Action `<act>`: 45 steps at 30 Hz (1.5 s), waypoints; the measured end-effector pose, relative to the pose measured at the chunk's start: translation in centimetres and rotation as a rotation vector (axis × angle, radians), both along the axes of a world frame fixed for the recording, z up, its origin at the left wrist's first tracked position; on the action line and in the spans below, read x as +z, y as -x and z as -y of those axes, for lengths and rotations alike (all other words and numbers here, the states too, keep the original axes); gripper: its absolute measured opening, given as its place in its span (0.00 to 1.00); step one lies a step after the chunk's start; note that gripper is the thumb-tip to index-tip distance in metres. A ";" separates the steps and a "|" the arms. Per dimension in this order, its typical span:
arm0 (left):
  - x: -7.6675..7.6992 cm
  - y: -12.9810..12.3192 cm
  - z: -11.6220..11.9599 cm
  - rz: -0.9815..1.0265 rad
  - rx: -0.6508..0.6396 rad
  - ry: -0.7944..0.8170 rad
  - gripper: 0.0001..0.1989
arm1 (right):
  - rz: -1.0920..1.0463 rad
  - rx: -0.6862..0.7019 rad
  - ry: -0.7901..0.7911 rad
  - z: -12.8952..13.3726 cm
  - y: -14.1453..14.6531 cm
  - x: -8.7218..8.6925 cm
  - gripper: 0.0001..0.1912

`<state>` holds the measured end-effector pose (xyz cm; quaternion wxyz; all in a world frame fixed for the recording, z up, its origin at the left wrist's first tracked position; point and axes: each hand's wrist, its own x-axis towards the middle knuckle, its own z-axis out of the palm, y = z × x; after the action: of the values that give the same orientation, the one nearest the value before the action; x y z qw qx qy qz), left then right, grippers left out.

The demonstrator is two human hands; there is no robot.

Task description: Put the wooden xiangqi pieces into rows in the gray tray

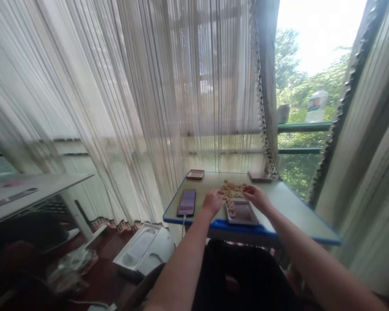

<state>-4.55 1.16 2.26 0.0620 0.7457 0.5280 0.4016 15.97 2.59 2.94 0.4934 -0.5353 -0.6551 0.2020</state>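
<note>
Several round wooden game pieces [234, 188], like Chinese chess discs, lie in a loose cluster on the small blue-edged table [285, 207]. My left hand [213, 201] is at the cluster's left side, its fingers curled in towards the discs; what lies under the fingertips is hidden. On the other side, my right hand [256, 195] has thumb and fingers pinched at a disc on the cluster's right edge. Between my forearms sits a shallow open box [248, 214] with a few discs along its left side.
A phone [187, 202] with a charging cable lies on the table's left. Shallow trays stand at the back left [195, 174] and back right [259, 176]. An open white box [139, 248] rests on the floor, below another table [52, 190]. Curtains hang right behind.
</note>
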 end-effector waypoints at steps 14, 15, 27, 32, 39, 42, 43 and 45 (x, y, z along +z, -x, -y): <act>-2.3 -0.3 -2.3 0.130 0.051 0.019 0.11 | -0.088 0.074 0.008 0.0 -1.1 -2.1 0.14; -2.2 -0.3 -2.1 0.151 0.026 0.014 0.11 | -0.060 0.098 -0.022 0.1 -0.8 -2.1 0.14; -1.9 -0.5 -1.0 0.161 -0.077 -0.025 0.10 | 0.167 0.199 -0.195 -0.3 0.0 -1.4 0.12; 0.9 -0.7 -3.1 0.059 -0.206 -0.074 0.11 | 0.171 0.218 -0.115 -3.4 0.0 -0.3 0.15; 2.9 -2.0 -10.4 0.027 -0.191 -0.062 0.11 | -0.097 0.344 0.079 -9.1 0.4 -1.2 0.19; 1.5 -2.7 -11.6 0.037 -0.203 -0.063 0.12 | -0.218 0.356 0.111 -10.2 0.1 -2.4 0.18; 1.0 -2.8 -11.6 -0.005 -0.240 -0.058 0.12 | -0.261 0.347 0.126 -10.3 0.1 -2.6 0.18; 0.2 -2.9 -11.4 -0.075 -0.313 -0.032 0.13 | -0.337 0.337 0.157 -10.4 0.1 -3.0 0.19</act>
<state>-1.62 12.57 2.42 0.0921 0.8344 0.4006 0.3673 15.84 12.99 -0.02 0.5119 -0.4139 -0.6259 0.4181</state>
